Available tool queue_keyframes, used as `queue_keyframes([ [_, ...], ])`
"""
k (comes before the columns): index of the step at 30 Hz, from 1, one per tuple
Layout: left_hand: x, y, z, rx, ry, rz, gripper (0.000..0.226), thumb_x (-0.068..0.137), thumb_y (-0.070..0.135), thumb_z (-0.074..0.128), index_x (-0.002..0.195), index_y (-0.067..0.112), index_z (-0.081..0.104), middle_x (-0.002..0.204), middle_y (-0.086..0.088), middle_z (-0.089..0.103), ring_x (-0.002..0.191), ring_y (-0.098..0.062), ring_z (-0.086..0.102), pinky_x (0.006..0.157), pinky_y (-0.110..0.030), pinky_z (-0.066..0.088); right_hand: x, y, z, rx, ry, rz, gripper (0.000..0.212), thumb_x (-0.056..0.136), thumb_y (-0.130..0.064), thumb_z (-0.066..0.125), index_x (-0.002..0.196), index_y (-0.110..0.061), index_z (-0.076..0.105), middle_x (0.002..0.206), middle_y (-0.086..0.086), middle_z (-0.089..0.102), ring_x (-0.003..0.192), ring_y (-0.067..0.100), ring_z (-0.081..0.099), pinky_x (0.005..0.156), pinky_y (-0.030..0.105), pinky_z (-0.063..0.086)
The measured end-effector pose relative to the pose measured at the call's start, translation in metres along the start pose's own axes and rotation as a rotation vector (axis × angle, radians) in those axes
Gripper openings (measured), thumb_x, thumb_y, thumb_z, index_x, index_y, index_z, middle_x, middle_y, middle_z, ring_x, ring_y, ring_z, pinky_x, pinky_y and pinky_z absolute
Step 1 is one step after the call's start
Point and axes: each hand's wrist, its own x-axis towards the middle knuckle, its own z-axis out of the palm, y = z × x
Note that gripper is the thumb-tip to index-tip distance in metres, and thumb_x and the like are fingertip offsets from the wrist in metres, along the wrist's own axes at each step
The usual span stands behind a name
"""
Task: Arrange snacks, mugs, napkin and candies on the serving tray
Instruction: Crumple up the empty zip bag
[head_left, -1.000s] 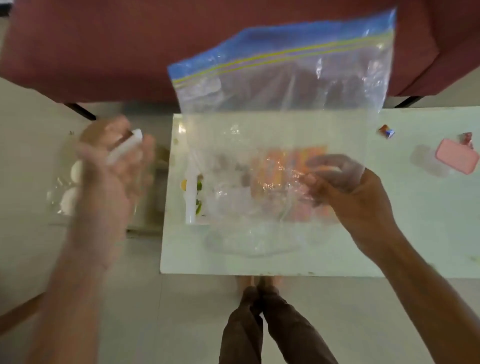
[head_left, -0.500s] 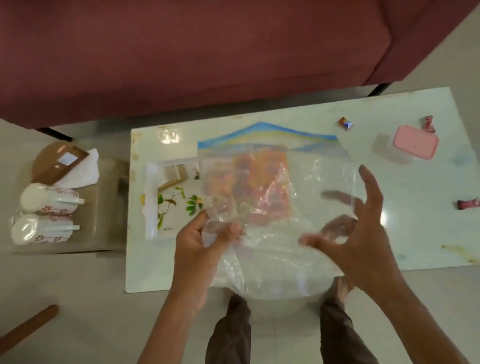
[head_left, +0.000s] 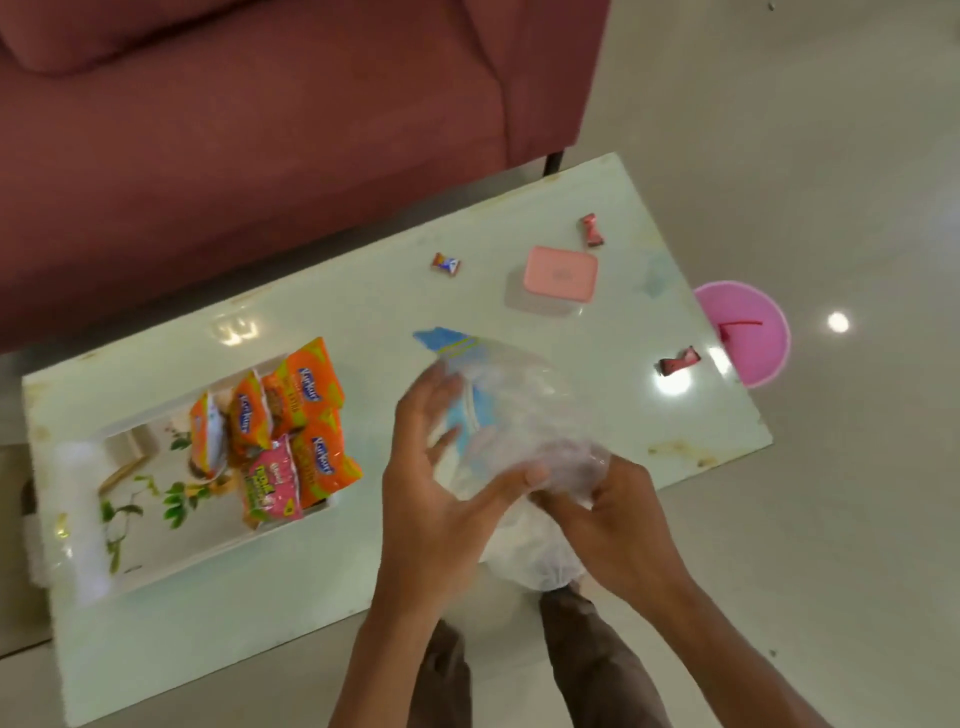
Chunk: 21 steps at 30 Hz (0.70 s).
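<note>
1. While a clear bag (head_left: 511, 395) with a blue zip strip is held crumpled above the near edge of a table (head_left: 311, 597), it is gripped from both sides by two bare hands.
2. The left hand (head_left: 441, 467) is laid flat against the bag's left side, with fingers nearly straight and spread and the thumb stretched under the plastic.
3. The right hand (head_left: 608, 519) is closed round the bag's lower right part, and the plastic is bunched inside the curled fingers.
4. A white tray (head_left: 78, 519) with a green leaf print is set on the left end of the table, well apart from the hands.
5. Five packets (head_left: 306, 405) are piled at the tray's right end: four orange and one pink, overlapping each other.
6. A candy (head_left: 445, 264) is seen on the table's far side, left of a pink-lidded box (head_left: 560, 274).
7. A second candy (head_left: 591, 229) is placed just beyond the box, near the far edge.
8. A third candy (head_left: 678, 360) is seen near the table's right edge.
9. A pink bowl (head_left: 748, 332) is seen on the floor, partly hidden behind that right edge.
10. A dark red sofa (head_left: 260, 130) is seen beyond the table.
</note>
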Motion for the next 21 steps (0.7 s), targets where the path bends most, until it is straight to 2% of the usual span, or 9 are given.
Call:
queue_keyframes([
  [4, 0.018, -0.004, 0.001, 0.135, -0.287, 0.081, 0.103, 0.071, 0.068, 0.073, 0.155, 0.048, 0.016, 0.164, 0.025, 0.016, 0.151, -0.004, 0.023, 0.112, -0.032, 0.040, 0.005, 0.000, -0.016, 0.331, -0.025, 0.236, 0.011, 0.079, -0.011, 0.070, 0.085, -0.016, 0.077, 0.087, 0.006, 0.076, 0.087, 0.027, 0.074, 0.078, 0.047, 0.060],
  [6, 0.029, -0.004, 0.005, 0.178, -0.459, 0.091, 0.087, 0.070, 0.070, 0.072, 0.145, 0.062, 0.029, 0.161, 0.021, 0.028, 0.147, -0.003, 0.033, 0.107, -0.021, 0.045, 0.009, -0.006, -0.018, 0.506, -0.096, 0.290, 0.019, 0.077, -0.001, 0.065, 0.073, -0.015, 0.076, 0.077, 0.008, 0.074, 0.080, 0.028, 0.073, 0.075, 0.045, 0.060],
  [8, 0.038, -0.007, 0.012, 0.120, -0.432, 0.046, 0.064, 0.069, 0.063, 0.077, 0.126, 0.067, 0.049, 0.140, 0.024, 0.057, 0.130, -0.001, 0.052, 0.094, -0.016, 0.052, 0.015, -0.009, -0.015, 0.536, -0.061, 0.339, 0.025, 0.082, 0.008, 0.063, 0.074, -0.012, 0.076, 0.078, 0.011, 0.073, 0.081, 0.032, 0.073, 0.078, 0.048, 0.060],
  [10, 0.046, -0.011, 0.018, 0.082, -0.305, -0.003, 0.037, 0.071, 0.055, 0.081, 0.105, 0.055, 0.065, 0.100, 0.027, 0.071, 0.097, 0.000, 0.065, 0.070, -0.014, 0.054, 0.024, -0.010, -0.013, 0.331, 0.040, 0.330, 0.019, 0.084, -0.007, 0.075, 0.102, -0.012, 0.072, 0.090, 0.007, 0.075, 0.086, 0.022, 0.074, 0.077, 0.041, 0.062],
  [12, 0.053, -0.017, 0.021, 0.150, -0.147, -0.030, 0.026, 0.072, 0.056, 0.076, 0.090, 0.039, 0.068, 0.072, 0.027, 0.066, 0.073, 0.001, 0.062, 0.051, -0.011, 0.046, 0.031, -0.011, -0.017, 0.027, 0.246, 0.274, 0.072, 0.066, -0.036, 0.089, 0.128, -0.029, 0.052, 0.110, -0.008, 0.069, 0.094, 0.000, 0.068, 0.070, 0.017, 0.058],
  [15, 0.065, -0.032, 0.024, 0.169, -0.087, -0.068, 0.026, 0.074, 0.045, 0.081, 0.070, 0.032, 0.058, 0.056, 0.034, 0.054, 0.061, 0.011, 0.056, 0.045, -0.003, 0.036, 0.042, -0.009, -0.040, -0.283, 0.265, -0.062, 0.108, 0.059, -0.052, 0.087, 0.148, -0.042, 0.025, 0.153, -0.011, 0.036, 0.133, 0.009, 0.046, 0.097, 0.035, 0.052],
  [16, 0.067, -0.036, 0.027, 0.170, -0.126, -0.078, 0.031, 0.075, 0.040, 0.083, 0.064, 0.032, 0.055, 0.052, 0.032, 0.052, 0.056, 0.009, 0.053, 0.045, -0.004, 0.034, 0.045, -0.005, -0.047, -0.356, 0.133, -0.134, 0.109, 0.062, -0.055, 0.084, 0.150, -0.042, 0.022, 0.158, -0.014, 0.028, 0.141, 0.012, 0.037, 0.105, 0.041, 0.046],
  [18, 0.068, -0.038, 0.040, 0.135, -0.201, -0.098, 0.037, 0.073, 0.035, 0.086, 0.059, 0.033, 0.052, 0.048, 0.028, 0.051, 0.051, 0.006, 0.052, 0.044, -0.004, 0.034, 0.051, 0.001, -0.053, -0.491, -0.126, -0.184, 0.102, 0.065, -0.056, 0.082, 0.150, -0.040, 0.029, 0.160, -0.017, 0.028, 0.142, 0.003, 0.032, 0.108, 0.031, 0.039],
  [21, 0.069, -0.029, 0.062, -0.053, -0.211, -0.114, 0.025, 0.071, 0.029, 0.090, 0.073, 0.034, 0.065, 0.066, 0.028, 0.064, 0.065, 0.004, 0.064, 0.055, -0.006, 0.045, 0.062, 0.015, -0.056, -0.498, -0.051, -0.194, 0.075, 0.066, -0.048, 0.085, 0.133, -0.027, 0.056, 0.123, -0.021, 0.062, 0.103, -0.014, 0.053, 0.091, 0.006, 0.043],
])
